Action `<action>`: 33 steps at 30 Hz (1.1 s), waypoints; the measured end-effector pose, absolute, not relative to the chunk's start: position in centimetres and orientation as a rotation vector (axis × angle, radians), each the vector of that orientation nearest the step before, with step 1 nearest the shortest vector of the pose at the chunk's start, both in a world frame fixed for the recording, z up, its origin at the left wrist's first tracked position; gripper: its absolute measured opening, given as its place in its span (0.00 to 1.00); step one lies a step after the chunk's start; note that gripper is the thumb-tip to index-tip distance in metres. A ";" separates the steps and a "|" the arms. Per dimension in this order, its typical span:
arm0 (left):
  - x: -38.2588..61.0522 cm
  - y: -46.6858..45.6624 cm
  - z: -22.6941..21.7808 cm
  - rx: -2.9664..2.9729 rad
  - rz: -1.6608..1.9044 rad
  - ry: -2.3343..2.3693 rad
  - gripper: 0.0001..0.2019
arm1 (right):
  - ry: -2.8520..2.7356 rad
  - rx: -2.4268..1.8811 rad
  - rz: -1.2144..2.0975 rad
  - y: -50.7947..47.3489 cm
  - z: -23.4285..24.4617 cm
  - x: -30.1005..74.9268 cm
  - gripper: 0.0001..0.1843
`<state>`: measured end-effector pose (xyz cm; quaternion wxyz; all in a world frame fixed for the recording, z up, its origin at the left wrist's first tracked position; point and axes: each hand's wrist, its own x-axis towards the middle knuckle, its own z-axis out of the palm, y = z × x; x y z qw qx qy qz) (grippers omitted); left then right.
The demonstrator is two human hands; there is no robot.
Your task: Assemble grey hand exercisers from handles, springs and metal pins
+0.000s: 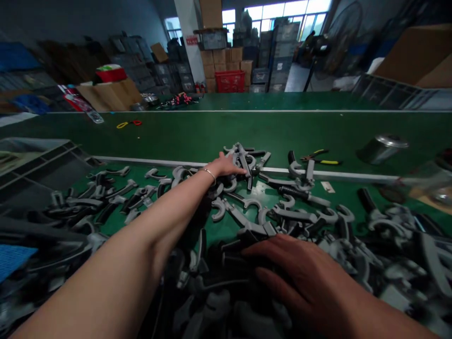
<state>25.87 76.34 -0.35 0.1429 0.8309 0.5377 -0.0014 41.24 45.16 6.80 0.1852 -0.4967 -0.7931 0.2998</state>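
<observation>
Fingers of the left hand (226,165) are stretching out straight and close together, not curling around anything, and their tips are resting on the grey spanner-shaped plastic parts (243,157) scattered just below the white strip (155,162) of the green workbench (212,136). A metal bangle (209,174) is circling the wrist behind them. Fingers of the right hand (300,275) are lying open and slightly spread, pressing on a dark heap of the same parts nearer the body, with black handles (233,249) touching the fingertips; no closed grip is showing. More of the parts are spreading across the green surface between both hands and off to either side. Beyond the left fingertips, yellow-handled pliers (321,157) and a metal can (383,148) are lying to the right, while yellow-and-red scissors (129,124) are sitting well apart to the left.
</observation>
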 end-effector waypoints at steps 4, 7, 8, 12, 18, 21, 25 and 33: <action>24.9 72.0 0.2 2.426 -0.040 1.413 0.40 | -2.121 -1.466 0.900 45.5 6.3 41.5 0.14; 23.6 67.7 1.1 2.446 -0.114 1.345 0.35 | -1.994 -1.609 0.880 45.7 5.3 42.0 0.18; 23.1 66.3 1.3 2.449 -0.148 1.317 0.35 | -1.950 -1.659 0.874 45.9 4.8 42.2 0.22; 21.2 62.2 2.3 2.354 -0.254 1.116 0.39 | -1.744 -1.791 0.867 46.8 2.9 43.0 0.37; 17.8 56.9 4.6 2.114 -0.141 0.806 0.27 | -1.861 -1.568 0.899 48.3 1.4 43.8 0.32; 14.9 52.8 6.8 2.172 -0.054 0.775 0.26 | -1.845 -1.565 0.990 48.5 1.4 43.6 0.34; 9.6 48.3 11.1 2.169 -0.112 0.715 0.34 | -1.929 -1.514 1.089 48.2 2.1 42.9 0.28; 1.7 59.0 13.7 2.063 -0.038 1.175 0.27 | -1.990 -1.534 1.086 47.7 3.2 41.9 0.28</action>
